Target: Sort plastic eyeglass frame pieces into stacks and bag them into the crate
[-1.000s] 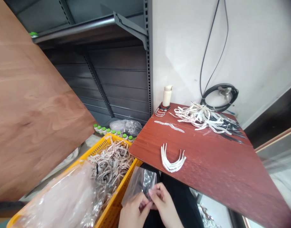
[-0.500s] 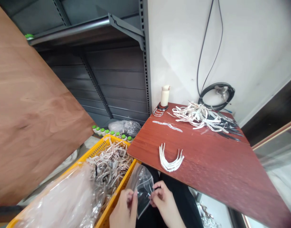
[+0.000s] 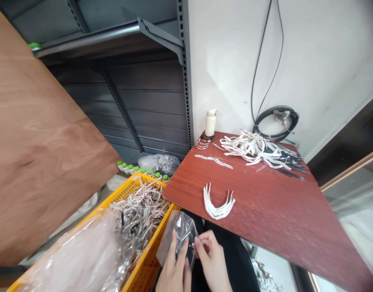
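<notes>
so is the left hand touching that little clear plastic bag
Touching. The head view shows the left hand laid flat against the clear plastic bag, fingers running up its surface, while the right hand pinches its edge.

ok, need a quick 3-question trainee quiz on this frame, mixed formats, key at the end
1. True or false: both hands touch the clear plastic bag.
2. Where does the small stack of white curved strips lie?
A. in the yellow crate
B. on the red table, near its front edge
C. on the grey shelf
3. Fill in: the yellow crate stands to the ___ of the red table in the picture.

Key:
1. True: the left hand and the right hand both pinch it.
2. B
3. left
</notes>
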Demonstrator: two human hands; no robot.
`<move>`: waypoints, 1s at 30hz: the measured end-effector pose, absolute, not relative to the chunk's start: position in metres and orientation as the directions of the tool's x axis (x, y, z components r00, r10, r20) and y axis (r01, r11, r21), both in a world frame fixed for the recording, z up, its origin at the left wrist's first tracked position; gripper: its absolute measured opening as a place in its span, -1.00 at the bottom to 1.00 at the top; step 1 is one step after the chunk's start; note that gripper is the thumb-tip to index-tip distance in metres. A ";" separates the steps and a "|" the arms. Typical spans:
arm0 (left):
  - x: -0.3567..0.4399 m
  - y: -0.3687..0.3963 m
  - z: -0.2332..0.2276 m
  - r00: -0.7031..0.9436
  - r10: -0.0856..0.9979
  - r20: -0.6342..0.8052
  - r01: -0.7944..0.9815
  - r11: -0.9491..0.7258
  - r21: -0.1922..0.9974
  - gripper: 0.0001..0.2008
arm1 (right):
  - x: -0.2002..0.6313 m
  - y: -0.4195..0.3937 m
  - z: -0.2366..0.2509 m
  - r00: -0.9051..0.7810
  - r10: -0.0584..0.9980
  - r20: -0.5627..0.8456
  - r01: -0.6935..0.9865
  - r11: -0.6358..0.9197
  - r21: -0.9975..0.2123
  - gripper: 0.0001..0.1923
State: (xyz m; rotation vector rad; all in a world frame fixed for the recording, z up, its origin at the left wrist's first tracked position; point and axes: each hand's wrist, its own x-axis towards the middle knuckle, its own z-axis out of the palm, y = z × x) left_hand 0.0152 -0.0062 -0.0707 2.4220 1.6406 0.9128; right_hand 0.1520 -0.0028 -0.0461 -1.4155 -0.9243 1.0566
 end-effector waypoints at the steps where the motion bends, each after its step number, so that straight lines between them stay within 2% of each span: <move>1: 0.017 -0.008 -0.075 0.251 0.863 0.438 0.827 -0.426 0.367 -0.44 | 0.152 -0.003 -0.045 0.310 0.945 -0.104 -0.016 -0.104 -0.994 -0.63; 6: 0.019 -0.012 -0.095 0.326 0.813 0.482 0.832 -0.489 0.261 -0.33 | 0.153 -0.002 -0.048 0.327 0.942 -0.078 0.013 -0.087 -0.996 -0.64; 9: 0.015 -0.008 -0.103 0.332 0.822 0.463 0.836 -0.484 0.259 -0.29 | 0.153 0.000 -0.050 0.324 0.943 -0.069 0.053 -0.091 -0.994 -0.65; 12: 0.005 0.000 -0.108 0.367 0.817 0.444 0.834 -0.501 0.232 -0.27 | 0.155 -0.002 -0.044 0.278 0.960 -0.021 0.172 -0.072 -0.982 -0.70; 16: -0.004 0.010 -0.110 0.467 0.730 0.499 0.775 -0.610 0.168 -0.33 | 0.168 -0.010 -0.021 0.248 0.965 0.089 0.337 0.000 -0.941 -0.79; 19: -0.003 0.013 -0.108 0.443 0.725 0.526 0.774 -0.606 0.184 -0.39 | 0.190 -0.008 -0.004 0.350 0.876 0.330 0.552 0.091 -0.829 -0.83; 22: 0.003 0.012 -0.107 0.397 0.746 0.534 0.769 -0.588 0.250 -0.47 | 0.212 0.002 0.005 0.360 0.781 0.510 0.776 0.053 -0.629 -0.82; 26: 0.010 0.009 -0.113 0.299 0.783 0.545 0.762 -0.540 0.358 -0.56 | 0.226 0.015 0.008 0.303 0.789 0.535 0.899 -0.049 -0.436 -0.82; 30: 0.012 0.008 -0.121 0.257 0.804 0.537 0.756 -0.513 0.406 -0.58 | 0.229 0.020 0.007 0.263 0.791 0.553 0.925 -0.045 -0.377 -0.87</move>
